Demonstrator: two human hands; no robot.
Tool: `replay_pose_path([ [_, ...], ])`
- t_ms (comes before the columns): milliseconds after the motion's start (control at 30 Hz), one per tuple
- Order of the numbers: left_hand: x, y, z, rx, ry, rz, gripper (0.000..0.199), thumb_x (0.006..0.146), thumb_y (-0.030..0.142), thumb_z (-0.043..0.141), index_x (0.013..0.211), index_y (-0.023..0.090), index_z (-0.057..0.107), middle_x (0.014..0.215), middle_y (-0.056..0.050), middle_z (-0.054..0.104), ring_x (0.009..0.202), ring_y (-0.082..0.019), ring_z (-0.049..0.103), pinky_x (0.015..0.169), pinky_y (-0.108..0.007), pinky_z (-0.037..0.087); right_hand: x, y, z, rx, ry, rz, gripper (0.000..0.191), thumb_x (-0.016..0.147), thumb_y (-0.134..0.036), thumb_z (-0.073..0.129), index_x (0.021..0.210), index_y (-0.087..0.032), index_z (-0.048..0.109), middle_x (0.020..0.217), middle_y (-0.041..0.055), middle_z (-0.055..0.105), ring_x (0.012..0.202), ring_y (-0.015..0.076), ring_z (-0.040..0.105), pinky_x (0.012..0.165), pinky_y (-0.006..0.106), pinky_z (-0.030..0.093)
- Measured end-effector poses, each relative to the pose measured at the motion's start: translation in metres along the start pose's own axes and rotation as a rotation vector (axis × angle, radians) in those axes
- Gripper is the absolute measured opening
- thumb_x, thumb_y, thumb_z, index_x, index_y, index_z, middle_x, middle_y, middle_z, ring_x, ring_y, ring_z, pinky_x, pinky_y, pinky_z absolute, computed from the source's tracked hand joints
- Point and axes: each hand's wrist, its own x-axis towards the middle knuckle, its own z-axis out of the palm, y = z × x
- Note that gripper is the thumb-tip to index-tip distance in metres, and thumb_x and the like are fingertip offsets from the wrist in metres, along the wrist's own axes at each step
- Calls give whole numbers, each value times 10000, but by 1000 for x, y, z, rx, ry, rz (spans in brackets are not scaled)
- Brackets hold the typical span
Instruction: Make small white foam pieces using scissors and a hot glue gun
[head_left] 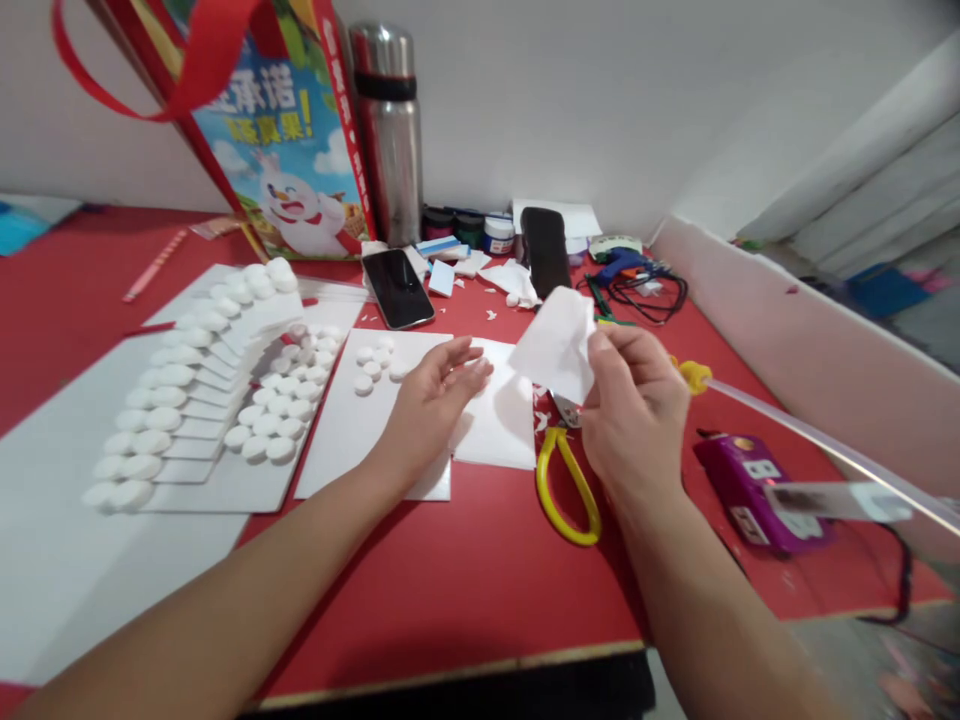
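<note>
My right hand (634, 400) pinches a small white sheet of paper (559, 345) by its right edge and holds it up above the table. My left hand (435, 395) hovers over white boards, fingers a little curved and apart from the thumb, with nothing clearly held. Beneath it lies a white board (337, 440) bearing several small white discs (373, 367). Right of that is a smaller white sheet (499, 430). Yellow-handled scissors (568, 490) lie below my right hand, their blades mostly hidden by it.
At left, a curved stepped structure of white cards and discs (184, 375) stands on a board. Behind are a phone (400, 288), a second dark phone (545, 250), a steel flask (390, 140), a gift bag (285, 150) and paint jars (497, 236). A purple box (757, 490) sits right.
</note>
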Motion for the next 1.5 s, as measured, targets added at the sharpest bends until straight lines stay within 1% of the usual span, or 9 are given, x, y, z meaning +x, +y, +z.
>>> replay_pose_path([
  [133,2,9,-1,-216,-116,-163,448,875,416,786,1221,174,634,1255,-130,717,1046,-223,720,934,-367,573,1,-3,2,378,-259,439,136,822,-338,759,824,-252,654,697,-25,584,559,121,508,548,261,457],
  [267,7,15,-7,-255,-50,-122,519,722,205,884,1188,173,655,1105,-76,769,888,-172,729,814,-295,585,3,-3,3,503,-379,601,203,734,-349,852,775,-228,693,641,-34,606,511,95,504,509,231,449],
  [433,9,12,-14,-160,-69,-49,566,718,166,876,1240,171,655,1167,-80,752,926,-173,726,838,-293,583,8,-6,1,480,-450,726,505,791,-700,723,855,-201,768,772,69,742,634,191,677,613,327,574],
  [667,5,10,-10,49,-68,13,528,747,196,826,1249,182,661,1245,-96,679,974,-190,689,783,-286,569,5,-4,0,297,-480,692,402,577,-329,982,889,-206,762,784,27,753,634,155,689,563,250,532],
  [867,7,13,-8,53,41,66,427,753,147,779,1166,173,674,1254,-89,677,1090,-219,666,868,-313,555,2,0,-1,314,-623,739,423,794,-601,809,933,-202,770,813,77,768,622,197,702,531,294,547],
  [967,8,13,-10,44,50,51,419,759,152,785,1163,177,675,1210,-74,673,994,-194,673,831,-312,551,0,2,0,293,-641,777,342,709,-398,922,929,-188,766,790,63,773,581,186,697,545,299,563],
  [1067,9,13,-12,-30,24,33,307,822,261,792,1099,197,677,944,-17,664,787,-140,635,726,-282,524,-1,3,3,321,-557,747,341,633,-277,953,902,-177,769,797,63,784,601,193,710,604,328,588],
  [1200,8,14,-13,-8,-73,-14,227,862,365,781,871,190,638,685,32,572,565,-93,519,561,-250,413,0,1,6,340,-484,679,271,660,-302,936,848,-191,776,756,53,775,604,187,697,594,324,573],
  [1500,7,8,-14,4,-89,0,223,953,345,663,1096,179,701,534,39,583,395,-89,482,400,-210,342,2,4,4,167,-432,621,362,663,-512,914,714,-198,741,598,14,679,453,110,534,388,228,347],
])
